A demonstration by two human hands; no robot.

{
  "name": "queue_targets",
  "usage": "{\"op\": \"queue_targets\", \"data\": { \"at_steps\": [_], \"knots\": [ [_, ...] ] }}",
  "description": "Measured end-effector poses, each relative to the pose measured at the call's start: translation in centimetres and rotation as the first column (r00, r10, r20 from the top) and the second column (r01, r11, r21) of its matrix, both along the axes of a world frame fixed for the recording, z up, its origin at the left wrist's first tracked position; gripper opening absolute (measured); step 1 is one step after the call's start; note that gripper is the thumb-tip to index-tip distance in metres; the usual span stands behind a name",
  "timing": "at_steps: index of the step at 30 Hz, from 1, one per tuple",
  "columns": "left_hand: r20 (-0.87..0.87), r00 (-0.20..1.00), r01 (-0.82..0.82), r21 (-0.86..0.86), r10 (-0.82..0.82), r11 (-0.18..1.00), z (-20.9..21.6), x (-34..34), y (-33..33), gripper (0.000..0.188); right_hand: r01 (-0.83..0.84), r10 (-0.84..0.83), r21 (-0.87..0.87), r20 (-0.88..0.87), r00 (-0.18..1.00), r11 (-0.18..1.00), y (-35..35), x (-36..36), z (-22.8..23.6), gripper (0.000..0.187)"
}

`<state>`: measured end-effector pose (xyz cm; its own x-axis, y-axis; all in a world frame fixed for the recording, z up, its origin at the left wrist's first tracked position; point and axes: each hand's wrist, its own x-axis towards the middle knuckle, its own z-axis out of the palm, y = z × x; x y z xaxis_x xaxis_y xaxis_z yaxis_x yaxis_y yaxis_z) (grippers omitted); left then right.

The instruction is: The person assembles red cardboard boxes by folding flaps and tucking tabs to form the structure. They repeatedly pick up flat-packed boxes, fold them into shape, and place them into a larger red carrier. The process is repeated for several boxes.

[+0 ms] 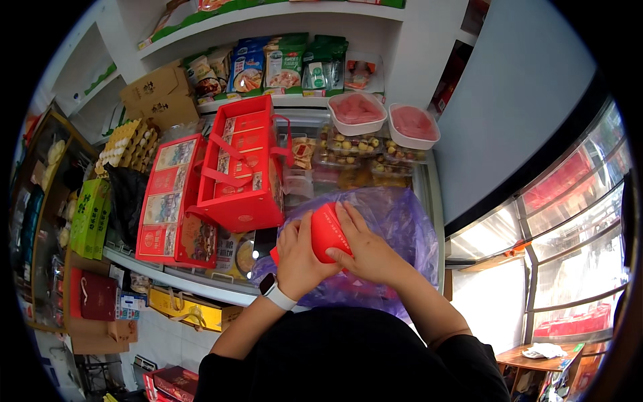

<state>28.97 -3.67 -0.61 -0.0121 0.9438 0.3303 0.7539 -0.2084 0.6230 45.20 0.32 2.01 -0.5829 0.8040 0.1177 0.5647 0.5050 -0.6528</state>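
Observation:
Both of my hands hold a red packet (325,228) with small pale print; whether it is paper or a thin carton I cannot tell. My left hand (299,253), with a white-banded watch on its wrist, wraps the packet's left side. On the other side my right hand (365,246) grips it, thumb across the front and fingers over the top edge. Beneath the hands a crumpled purple plastic bag (408,231) is spread over the glass counter, with something reddish showing through it. Just left of the packet stands a red gift box with ribbon handles (244,161).
Another red gift box (164,201) lies farther left, beside a black plastic bag (125,201) and stacked egg trays (127,149). White tubs of pink contents (357,112) sit on clear fruit boxes (345,144) at the back. Shelves of bagged food (284,63) rise behind.

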Motion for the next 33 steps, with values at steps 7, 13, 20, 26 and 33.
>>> {"op": "queue_targets", "data": {
  "at_steps": [7, 13, 20, 26, 33],
  "knots": [
    [0.027, 0.998, -0.051, 0.02, 0.051, 0.998, 0.4, -1.7, 0.7, 0.095, 0.195, -0.169, 0.117, -0.197, 0.966, 0.974, 0.3, -3.7, -1.3, 0.047],
    [0.059, 0.998, -0.045, 0.1, 0.039, 0.994, 1.6, -5.1, 2.0, 0.097, 0.388, -0.257, 0.21, -0.464, 0.848, 0.898, -0.1, -8.0, -0.9, 0.037],
    [0.871, 0.47, 0.31, -0.011, -0.143, 0.951, 1.4, -12.0, 4.1, 0.083, -0.103, -0.139, -0.293, -0.7, 0.701, 0.95, 2.1, -11.1, 0.1, 0.092],
    [0.917, 0.185, 0.569, 0.194, -0.355, 0.799, 1.2, -17.6, 8.2, 0.066, -0.227, -0.146, -0.477, -0.624, 0.768, 0.849, 3.5, -14.2, 0.9, 0.101],
    [-0.088, 0.945, 0.307, -0.101, -0.316, 0.946, -1.1, -28.4, 16.9, 0.053, 0.162, -0.164, 0.132, 0.004, 0.986, 0.978, 10.2, -16.9, 4.4, 0.093]
  ]
}}
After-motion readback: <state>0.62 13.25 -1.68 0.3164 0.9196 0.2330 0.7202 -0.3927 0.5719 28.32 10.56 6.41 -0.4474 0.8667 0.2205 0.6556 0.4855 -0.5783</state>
